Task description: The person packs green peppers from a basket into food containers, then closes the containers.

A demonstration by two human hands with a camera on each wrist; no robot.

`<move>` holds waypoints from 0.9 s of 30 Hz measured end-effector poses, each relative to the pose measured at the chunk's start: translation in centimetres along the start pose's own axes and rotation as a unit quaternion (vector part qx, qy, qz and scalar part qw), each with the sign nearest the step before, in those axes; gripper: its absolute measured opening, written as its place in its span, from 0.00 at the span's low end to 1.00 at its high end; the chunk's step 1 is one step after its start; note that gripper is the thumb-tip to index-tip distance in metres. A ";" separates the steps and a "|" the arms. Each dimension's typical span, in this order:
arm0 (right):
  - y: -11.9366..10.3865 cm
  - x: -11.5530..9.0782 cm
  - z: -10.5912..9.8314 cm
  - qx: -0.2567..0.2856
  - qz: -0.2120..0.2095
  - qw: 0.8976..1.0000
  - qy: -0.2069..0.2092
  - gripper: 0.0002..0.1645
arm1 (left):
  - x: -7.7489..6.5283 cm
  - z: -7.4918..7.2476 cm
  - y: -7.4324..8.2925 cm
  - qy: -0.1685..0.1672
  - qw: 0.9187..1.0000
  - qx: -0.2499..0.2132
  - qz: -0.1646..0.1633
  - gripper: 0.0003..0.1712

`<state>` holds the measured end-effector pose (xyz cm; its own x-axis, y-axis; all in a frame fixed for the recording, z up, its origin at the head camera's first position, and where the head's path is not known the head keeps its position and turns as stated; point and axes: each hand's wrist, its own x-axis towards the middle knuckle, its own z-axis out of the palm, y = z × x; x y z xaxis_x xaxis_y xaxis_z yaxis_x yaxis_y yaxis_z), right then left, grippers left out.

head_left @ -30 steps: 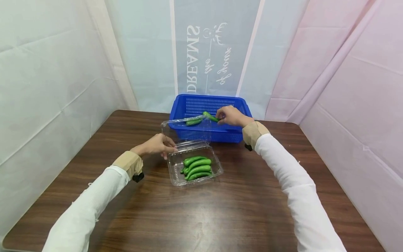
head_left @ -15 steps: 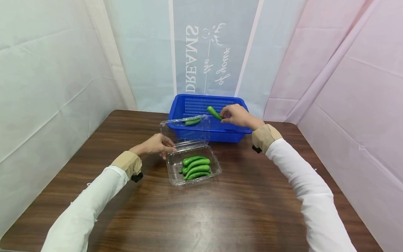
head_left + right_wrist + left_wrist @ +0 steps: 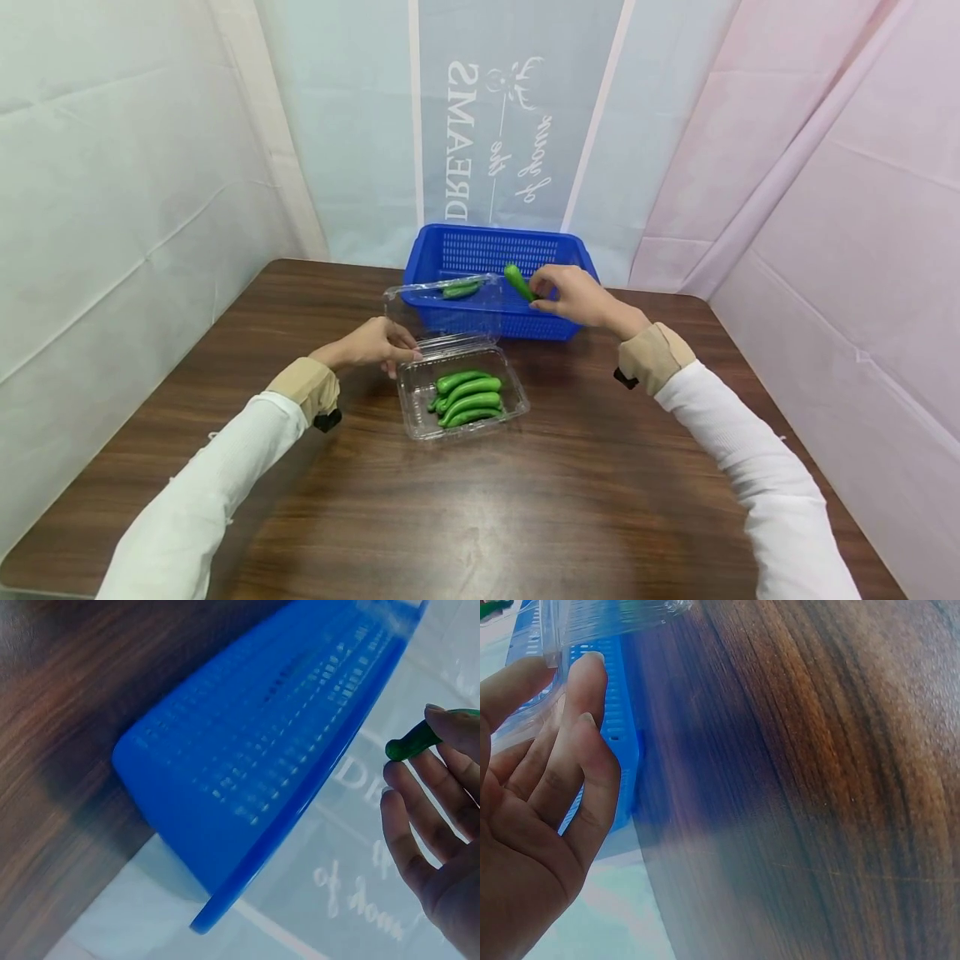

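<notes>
My right hand (image 3: pixel 570 293) pinches a green chili pepper (image 3: pixel 519 282) between thumb and fingers, above the front rim of a blue basket (image 3: pixel 570 327). In the right wrist view, one end of that pepper (image 3: pixel 409 742) pokes out past the thumb. A clear plastic clamshell box (image 3: pixel 412 417) lies with its lid raised, and several green peppers (image 3: pixel 471 398) rest side by side in its base. At the box's left edge, near the hinge, my left hand (image 3: pixel 371 343) pinches the plastic; its thumb and fingertips (image 3: pixel 589 671) meet the clear edge in the left wrist view.
More green peppers (image 3: pixel 461 289) lie inside the basket, seen through the raised lid (image 3: pixel 442 312). The basket stands at the back of the brown wooden table (image 3: pixel 480 517), close to a printed curtain (image 3: pixel 510 108). White cloth hangs on both sides.
My right hand has lifted the pepper up from inside the basket and drawn it right and toward me. My left hand and the box have stayed in place.
</notes>
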<state>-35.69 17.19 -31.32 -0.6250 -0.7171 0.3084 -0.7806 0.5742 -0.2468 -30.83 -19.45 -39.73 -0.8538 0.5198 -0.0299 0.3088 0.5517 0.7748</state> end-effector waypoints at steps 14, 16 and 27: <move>-4.6 -1.7 2.1 -0.023 -0.114 0.993 -0.038 0.12 | 0.0 0.0 -0.1 0.004 1.000 -0.004 -0.004 0.16; -5.0 -1.9 2.6 -0.027 -0.126 0.990 -0.050 0.11 | 0.0 0.0 0.0 0.003 1.000 -0.004 -0.002 0.16; -7.1 -2.3 4.8 -0.034 -0.180 0.978 -0.096 0.11 | 0.1 0.0 0.0 0.006 1.000 -0.013 -0.007 0.15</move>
<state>-28.74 12.89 -34.69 -0.3038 -0.9348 0.1838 -0.9523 0.2919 -0.0895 -30.86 -19.37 -39.75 -0.8629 0.5043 -0.0330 0.2865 0.5420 0.7900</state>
